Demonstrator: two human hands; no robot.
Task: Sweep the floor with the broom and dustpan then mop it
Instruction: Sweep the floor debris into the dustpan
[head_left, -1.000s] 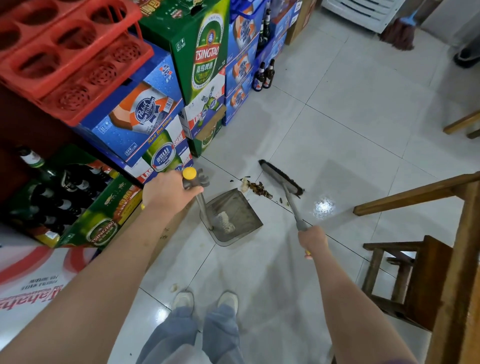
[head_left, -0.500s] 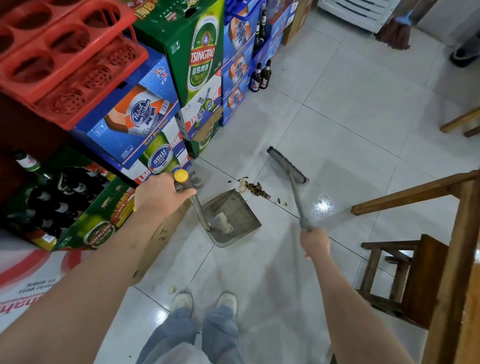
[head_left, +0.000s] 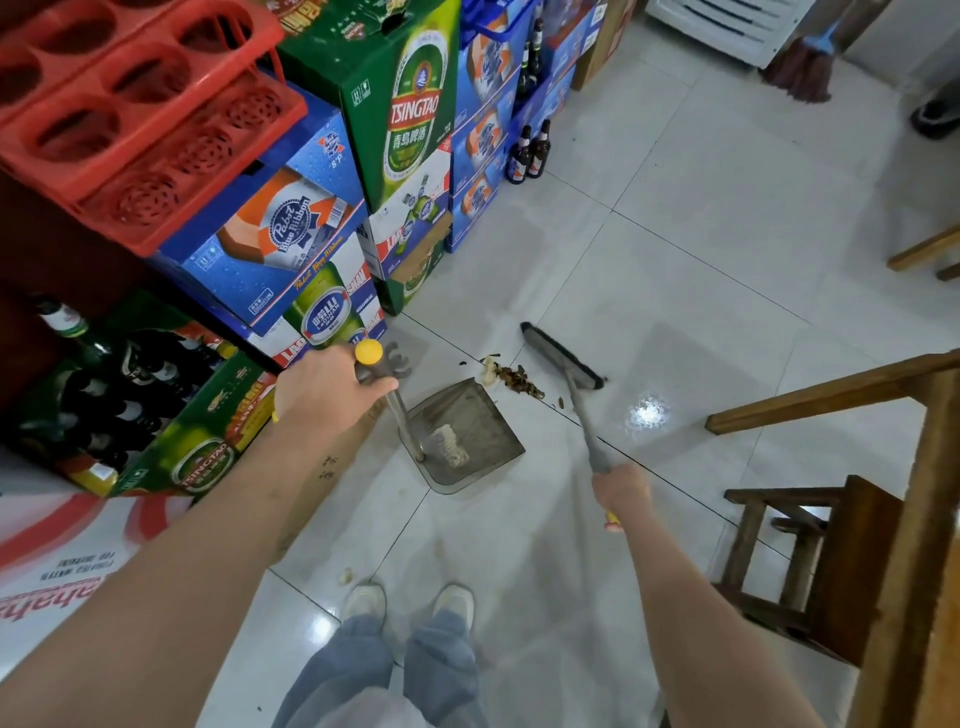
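My left hand (head_left: 323, 396) grips the yellow-capped upright handle of a grey dustpan (head_left: 470, 434), which rests on the white tile floor with a pale scrap inside. A small pile of brown debris (head_left: 513, 376) lies just beyond the pan's open lip. My right hand (head_left: 621, 492) holds the grey handle of the broom (head_left: 563, 355), whose dark head touches the floor right behind the debris, on the far right side of it. A mop (head_left: 802, 67) leans at the far right back.
Stacked beer cartons (head_left: 410, 119) and red crates (head_left: 130, 119) line the left side. Two bottles (head_left: 530, 156) stand on the floor beside the cartons. A wooden stool (head_left: 810, 561) and a wooden table edge (head_left: 831, 389) are at the right. My feet (head_left: 410, 603) stand below the dustpan.
The broom head swung away from the debris to the far right, then came back down close behind the pile. The dustpan and left hand stayed almost still.
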